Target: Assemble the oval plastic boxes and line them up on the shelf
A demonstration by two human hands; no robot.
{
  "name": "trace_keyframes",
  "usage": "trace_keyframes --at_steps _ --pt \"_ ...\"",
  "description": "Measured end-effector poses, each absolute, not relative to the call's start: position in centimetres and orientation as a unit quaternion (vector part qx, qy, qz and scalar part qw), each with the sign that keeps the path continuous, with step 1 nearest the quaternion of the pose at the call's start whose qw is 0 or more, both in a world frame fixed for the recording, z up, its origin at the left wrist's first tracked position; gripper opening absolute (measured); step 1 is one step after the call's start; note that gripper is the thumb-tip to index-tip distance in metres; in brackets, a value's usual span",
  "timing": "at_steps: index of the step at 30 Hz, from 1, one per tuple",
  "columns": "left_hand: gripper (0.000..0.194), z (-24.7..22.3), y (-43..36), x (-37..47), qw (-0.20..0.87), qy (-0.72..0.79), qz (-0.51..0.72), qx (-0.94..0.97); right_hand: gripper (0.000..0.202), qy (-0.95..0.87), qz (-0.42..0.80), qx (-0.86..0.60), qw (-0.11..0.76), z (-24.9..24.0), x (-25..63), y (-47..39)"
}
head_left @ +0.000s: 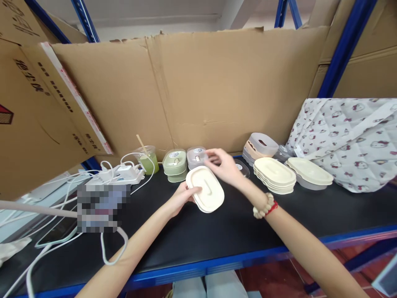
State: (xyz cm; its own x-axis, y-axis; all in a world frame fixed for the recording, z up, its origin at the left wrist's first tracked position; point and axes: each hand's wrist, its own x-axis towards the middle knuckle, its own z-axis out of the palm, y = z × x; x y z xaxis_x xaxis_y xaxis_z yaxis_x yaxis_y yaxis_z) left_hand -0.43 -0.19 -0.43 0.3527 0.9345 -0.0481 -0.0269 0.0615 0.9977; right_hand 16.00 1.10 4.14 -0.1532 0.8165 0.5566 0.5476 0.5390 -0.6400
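The cardboard box [34, 107] at left carries black printed Chinese characters, too tilted to read surely. Round stickers on the small lidded containers [186, 159] are illegible.

your near shelf front [217, 244] lies open; boxes [182, 163] and lid stacks [274, 176] line the back, cables [111, 248] crowd your left.

Stockroom or small packing station. Blue steel racking [344, 49] all round, black shelf top [217, 236] used as bench. Flattened cardboard boxes [198, 87] as backing. Stacks of identical cream lids [274, 174] and containers [175, 163]. Power strip [124, 174] with chargers.
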Motion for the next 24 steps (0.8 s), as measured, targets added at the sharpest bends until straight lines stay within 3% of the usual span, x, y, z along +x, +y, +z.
trace_keyframes --at_steps 3,6,12,19,24 --pt "0.033 -0.1 -0.2 -0.3 0.621 0.430 0.388 0.528 0.040 -0.657 -0.034 -0.648 0.384 4.8 20.4 2.5" --pt "0.027 0.1 -0.3 -0.2 0.627 0.444 0.386 0.511 0.048 -0.559 -0.113 -0.760 0.312 5.0 24.3 3.0" --pt "0.035 0.3 -0.5 -0.3 0.659 0.417 0.371 0.504 0.046 -0.536 -0.090 -0.797 0.264 5.3 27.4 2.7" --pt "0.039 1.3 -0.8 0.0 0.692 0.389 0.426 0.433 0.038 -0.518 -0.073 -0.779 0.345 6.0 27.2 2.6" --pt "0.037 1.4 -0.5 -0.2 0.693 0.387 0.461 0.398 0.049 -0.497 -0.106 -0.798 0.324 5.2 26.9 2.7"
